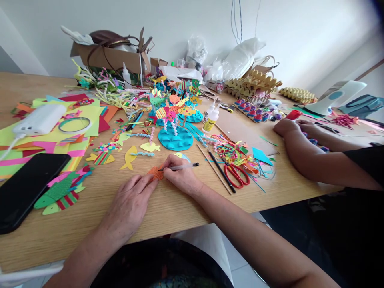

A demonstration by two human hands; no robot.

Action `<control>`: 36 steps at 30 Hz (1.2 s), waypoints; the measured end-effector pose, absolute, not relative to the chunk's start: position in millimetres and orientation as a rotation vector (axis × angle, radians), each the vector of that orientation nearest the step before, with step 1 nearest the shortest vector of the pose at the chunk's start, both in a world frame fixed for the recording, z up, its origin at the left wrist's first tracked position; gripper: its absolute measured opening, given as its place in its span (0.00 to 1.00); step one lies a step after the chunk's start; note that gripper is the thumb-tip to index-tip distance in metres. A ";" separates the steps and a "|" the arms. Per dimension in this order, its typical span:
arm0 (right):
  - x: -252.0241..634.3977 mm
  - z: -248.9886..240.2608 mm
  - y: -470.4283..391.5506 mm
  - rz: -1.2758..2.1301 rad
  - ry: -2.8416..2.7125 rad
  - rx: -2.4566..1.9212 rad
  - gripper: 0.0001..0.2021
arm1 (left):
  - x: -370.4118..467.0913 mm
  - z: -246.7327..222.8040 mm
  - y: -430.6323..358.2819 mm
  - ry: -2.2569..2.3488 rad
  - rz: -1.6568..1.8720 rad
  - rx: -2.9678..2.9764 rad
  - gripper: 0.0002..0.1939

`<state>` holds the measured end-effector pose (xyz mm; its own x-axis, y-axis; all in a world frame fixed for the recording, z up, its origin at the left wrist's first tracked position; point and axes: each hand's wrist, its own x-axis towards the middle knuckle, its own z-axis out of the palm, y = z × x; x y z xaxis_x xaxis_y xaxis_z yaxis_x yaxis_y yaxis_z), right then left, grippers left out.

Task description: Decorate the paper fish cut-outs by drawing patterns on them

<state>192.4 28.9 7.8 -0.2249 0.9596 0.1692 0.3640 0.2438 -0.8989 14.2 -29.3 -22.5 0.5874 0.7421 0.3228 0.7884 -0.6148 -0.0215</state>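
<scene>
Pen (pixel 182 166) at orange paper (pixel 155 173)

The orange paper lies on the table (pixel 171 210), just ahead of the fingertips of the left hand (pixel 129 202) and to the left of the right hand (pixel 182 177). The left hand is not gripping: it is laid palm down, its fingers extended and close together, with the tips touching the paper. The right hand is closed on the pen, pinched between thumb and fingers; the tip is at the paper and the barrel slants to the right. The left forearm enters from lower left, the right one from lower right, so the hands nearly meet. A yellow fish (pixel 129 157) lies near, beyond the left hand; red scissors (pixel 237 176) lie to the right of the right hand.
</scene>
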 end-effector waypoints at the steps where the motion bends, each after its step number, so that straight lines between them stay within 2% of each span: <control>1: 192.3 7.8 28.9 0.967 -1.740 -1.229 0.04 | 14.3 -22.2 -29.3 -1.290 -0.427 -2.651 0.24; 36: 193.9 6.8 29.3 0.950 -1.769 -1.248 0.04 | 14.5 -16.1 -28.7 -1.271 -0.429 -2.666 0.23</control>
<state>193.9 29.3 6.8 -0.2355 0.9584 0.1612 0.3950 0.2459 -0.8852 14.5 -28.7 -16.1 0.5983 0.7339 0.3216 0.7788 -0.6270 -0.0181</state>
